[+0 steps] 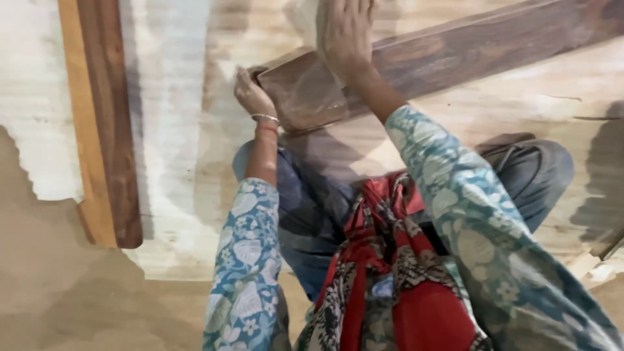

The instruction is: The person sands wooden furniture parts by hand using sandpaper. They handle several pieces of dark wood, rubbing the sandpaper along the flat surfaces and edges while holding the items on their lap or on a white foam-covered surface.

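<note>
I see a long plank [455, 52] lying on the floor [195, 162] ahead of my knees, running up to the right. My right hand [348, 32] rests flat on top of its near end; my left hand [252, 94] touches that end's left corner. A second plank [104, 123] lies well apart, far left.

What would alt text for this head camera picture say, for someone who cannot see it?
Seen from above, a seated person's left hand grips the near end of a long dark wooden plank while the right hand presses flat on top of it. A second plank lies to the left on the pale, dusty floor.
</note>
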